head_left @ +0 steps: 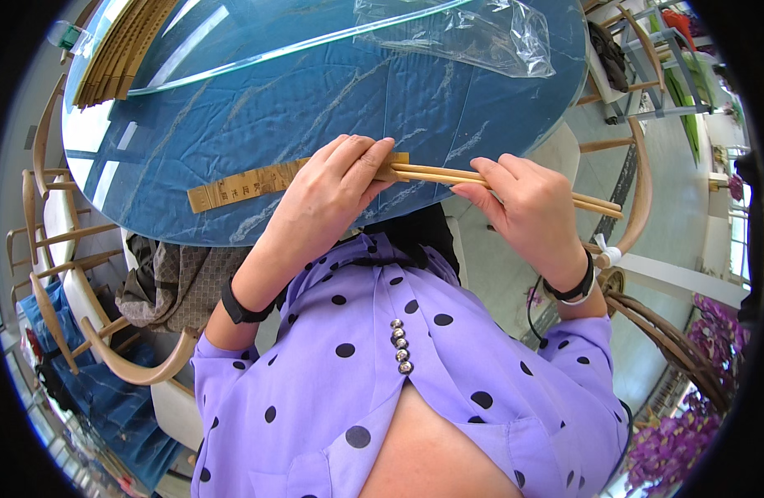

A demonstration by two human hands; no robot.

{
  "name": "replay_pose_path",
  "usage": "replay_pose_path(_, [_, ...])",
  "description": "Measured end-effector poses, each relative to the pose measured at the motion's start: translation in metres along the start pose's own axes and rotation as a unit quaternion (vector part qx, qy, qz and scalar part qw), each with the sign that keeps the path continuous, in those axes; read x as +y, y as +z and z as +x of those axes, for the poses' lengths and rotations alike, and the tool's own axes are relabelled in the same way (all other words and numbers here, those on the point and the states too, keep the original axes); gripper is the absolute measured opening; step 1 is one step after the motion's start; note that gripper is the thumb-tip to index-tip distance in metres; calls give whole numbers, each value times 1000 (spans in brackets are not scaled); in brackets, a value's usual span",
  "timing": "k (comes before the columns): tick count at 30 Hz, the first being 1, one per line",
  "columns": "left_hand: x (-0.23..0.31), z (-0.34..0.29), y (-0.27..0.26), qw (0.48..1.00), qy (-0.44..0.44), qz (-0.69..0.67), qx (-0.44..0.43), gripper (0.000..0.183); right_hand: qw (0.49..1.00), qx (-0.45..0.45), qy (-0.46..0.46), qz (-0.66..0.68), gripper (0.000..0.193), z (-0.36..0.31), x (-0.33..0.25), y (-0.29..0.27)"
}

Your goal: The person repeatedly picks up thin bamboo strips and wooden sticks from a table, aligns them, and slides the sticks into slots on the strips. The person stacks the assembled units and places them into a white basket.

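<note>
While the sleeve (245, 187) is held against the blue table (233, 120) by the left hand (332, 183), the chopsticks (436, 172) are gripped by the right hand (527, 203). The left fingers are bunched together and clamped on the sleeve near its right end; the sleeve, long, brown and darkly printed, is laid slantwise close to the near edge, its far portion left bare to the left. The chopsticks are pinched between the right thumb and fingers, side by side, and are pointed leftward, so that their left ends are met at the left fingertips; whether these ends are inside the sleeve or only on it cannot be told. Their other ends are thrust out past the right hand, beyond the table's edge.

At the upper left, a stack of similar sleeves (125, 54) is fanned on the table; at the upper right, a clear plastic bag (473, 37) is spread. A dark band is worn on each wrist. Brown patterned fabric (191, 286) is seen below the table's left side, and purple flowers (664, 448) are seen at the lower right.
</note>
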State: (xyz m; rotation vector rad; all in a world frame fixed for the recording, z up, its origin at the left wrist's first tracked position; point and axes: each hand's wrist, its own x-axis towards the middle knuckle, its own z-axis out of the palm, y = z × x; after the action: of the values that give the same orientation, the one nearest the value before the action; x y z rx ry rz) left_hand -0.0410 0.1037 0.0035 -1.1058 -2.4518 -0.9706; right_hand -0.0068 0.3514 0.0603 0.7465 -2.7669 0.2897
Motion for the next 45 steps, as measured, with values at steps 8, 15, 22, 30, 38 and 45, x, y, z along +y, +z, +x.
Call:
replay_pose_path(8, [7,8,-4,995,-24,72,58,44,999,26,-1,37,33,6,1,21])
replay_pose_path(15, [22,-26,-10,796,-347,-467,164,29,991,119,59,32,33,12,-22,37])
replay_pose_path(22, [15,-17,-2,676,-388,-560,281,33,989,113,74,53,33,25,-56,51])
replay_pose_path(30, [13,-13,5,623,-401,-596,308,29,990,113,67,42,32,27,-56,60])
replay_pose_path(38, [16,-15,12,640,-408,-581,295,29,990,125,65,5,34,27,-61,60])
replay_pose_path(45, [12,-15,11,639,-413,-588,273,27,991,111,61,32,33,27,-61,64])
